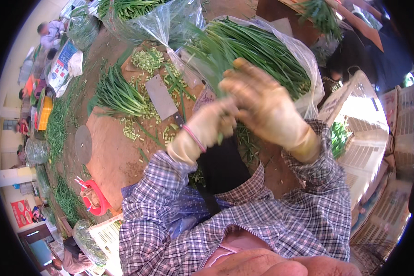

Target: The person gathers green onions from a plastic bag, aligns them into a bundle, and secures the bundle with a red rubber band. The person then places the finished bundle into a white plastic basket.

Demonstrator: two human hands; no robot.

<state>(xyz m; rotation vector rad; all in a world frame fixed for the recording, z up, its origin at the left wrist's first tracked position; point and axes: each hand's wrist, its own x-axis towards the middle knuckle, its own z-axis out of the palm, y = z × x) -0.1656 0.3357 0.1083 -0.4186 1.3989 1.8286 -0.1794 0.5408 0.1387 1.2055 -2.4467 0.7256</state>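
Note:
My left hand [207,129], in a cream rubber glove with a pink band at the wrist, is closed around a small bunch of garlic chives. Their blurred leaves [212,57] rise above it, and a bit of green stem shows below. Beside it, my gloved right hand [267,105] has its fingers apart near the leaves, blurred by motion. A cleaver [161,97] lies on the wooden board [112,145], its dark handle close to my left wrist. Cut stem ends [148,60] are strewn around the blade. Another bunch of chives [119,93] rests on the board.
A large pile of chives [258,51] lies in clear plastic beyond my hands, with another plastic bag [172,20] beside it. A red basket [101,198] stands left of the board. Woven sacks [362,141] line my right. Other people [51,32] sit farther off; loose greens litter the floor.

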